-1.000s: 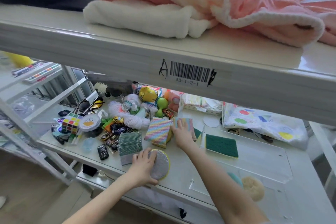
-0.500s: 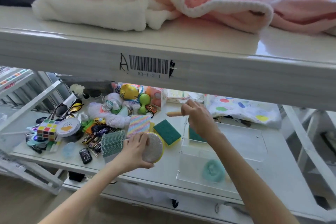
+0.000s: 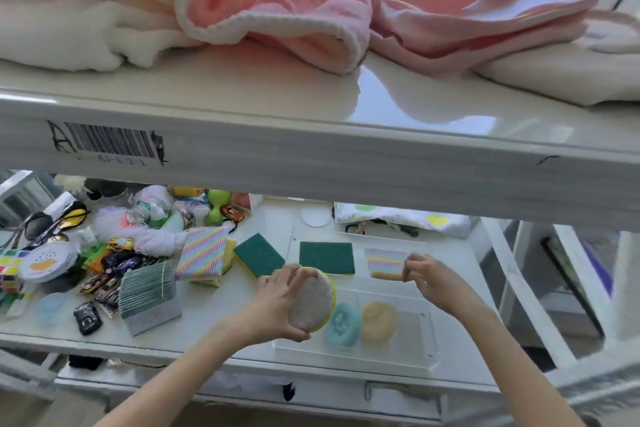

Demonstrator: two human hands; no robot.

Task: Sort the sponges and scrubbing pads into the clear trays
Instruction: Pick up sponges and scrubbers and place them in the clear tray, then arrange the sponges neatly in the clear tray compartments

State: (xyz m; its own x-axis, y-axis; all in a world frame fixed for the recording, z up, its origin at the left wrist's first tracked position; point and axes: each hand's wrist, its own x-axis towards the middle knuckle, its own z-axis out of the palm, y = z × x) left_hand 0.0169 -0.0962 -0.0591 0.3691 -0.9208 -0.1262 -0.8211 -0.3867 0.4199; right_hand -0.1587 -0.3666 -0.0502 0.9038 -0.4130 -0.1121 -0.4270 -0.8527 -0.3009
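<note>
My left hand [image 3: 277, 302] grips a round silver scrubbing pad with a yellow rim [image 3: 311, 302], held over the left end of the near clear tray [image 3: 426, 333]. That tray holds a teal puff [image 3: 343, 324] and a tan puff [image 3: 379, 321]. My right hand [image 3: 429, 277] pinches the right edge of a rainbow-striped sponge [image 3: 386, 262] in the far clear tray [image 3: 363, 236], beside a flat green scrubbing pad [image 3: 327, 256]. On the shelf to the left lie a green-and-yellow sponge [image 3: 258, 255], a larger striped sponge [image 3: 202, 253] and a grey-green ribbed pad [image 3: 147, 293].
A heap of toys, yarn, bottles, sunglasses and a puzzle cube [image 3: 7, 267] fills the shelf's left part. The upper shelf [image 3: 311, 156] with pink and white towels [image 3: 277, 10] hangs low overhead. A spotted cloth [image 3: 398, 218] lies behind the trays.
The striped sponge has travelled right in my right hand and now rests in the far tray. My left hand carried the round pad right, over the near tray. The view shifted right.
</note>
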